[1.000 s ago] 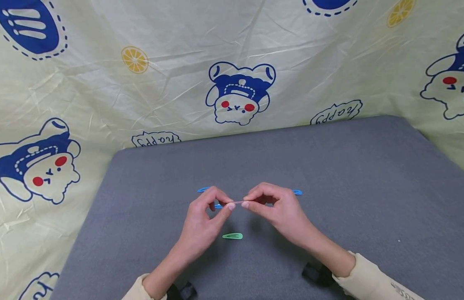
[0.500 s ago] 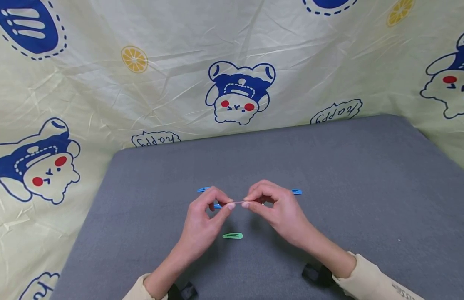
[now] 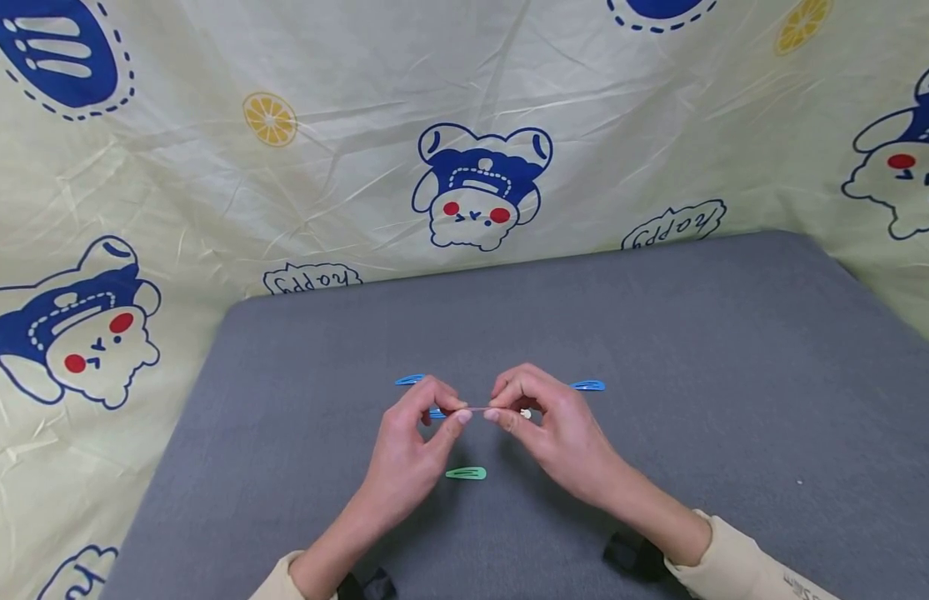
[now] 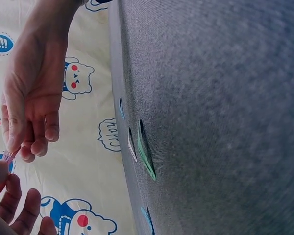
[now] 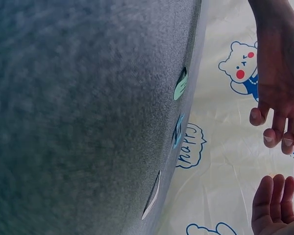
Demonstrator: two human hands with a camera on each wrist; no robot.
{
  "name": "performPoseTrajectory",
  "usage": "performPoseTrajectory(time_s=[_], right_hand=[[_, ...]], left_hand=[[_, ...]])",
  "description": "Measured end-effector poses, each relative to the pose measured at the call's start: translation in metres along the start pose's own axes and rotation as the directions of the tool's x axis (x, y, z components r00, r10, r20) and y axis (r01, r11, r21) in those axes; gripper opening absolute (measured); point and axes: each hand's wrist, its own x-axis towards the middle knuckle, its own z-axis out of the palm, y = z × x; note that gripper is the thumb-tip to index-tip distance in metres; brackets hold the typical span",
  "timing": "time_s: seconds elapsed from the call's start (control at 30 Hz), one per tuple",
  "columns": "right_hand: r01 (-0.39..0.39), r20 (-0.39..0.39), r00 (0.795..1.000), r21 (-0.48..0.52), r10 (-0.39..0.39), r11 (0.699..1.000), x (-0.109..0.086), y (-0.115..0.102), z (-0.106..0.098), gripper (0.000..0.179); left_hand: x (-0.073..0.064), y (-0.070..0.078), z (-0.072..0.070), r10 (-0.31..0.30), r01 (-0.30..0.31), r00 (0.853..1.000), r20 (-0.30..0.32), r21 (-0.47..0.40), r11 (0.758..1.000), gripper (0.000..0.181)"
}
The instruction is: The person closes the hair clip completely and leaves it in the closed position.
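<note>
In the head view, a thin pink hair clip, seen edge-on, is held above the table between both hands. My left hand pinches one end with thumb and forefinger. The other end is pinched by my right hand. Fingertips cover most of the clip; only a short middle stretch shows. A green snap clip lies on the cloth below the hands. One blue clip shows partly behind my left fingers, and a whitish clip peeks out behind my right fingers.
Farther back on the grey-covered table lie another blue clip at left and a blue clip at right, beside my right hand. A printed cream curtain hangs behind and beside the table.
Both hands stay almost in place with the pink hair clip. The right hand's fingers shift slightly, uncovering more of the whitish clip and the right blue clip.
</note>
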Motion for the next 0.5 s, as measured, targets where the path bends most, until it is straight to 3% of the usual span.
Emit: performPoseTrajectory(time_s=[0.23,0.5], right_hand=[[0.017,-0.017,1.000,-0.008,-0.017,1.000,-0.0026,0.0000,0.0037,0.021],[0.014,-0.030,0.999,-0.034,-0.015,0.999,-0.0014,-0.0058,0.0023,0.018]], left_hand=[[-0.0025,-0.0012,0.0040,0.001,-0.001,1.000,-0.004,0.011,1.000,0.021],[0.0018,0.0015,-0.0005,0.061,-0.061,0.998,-0.011,0.050,0.997,0.013]])
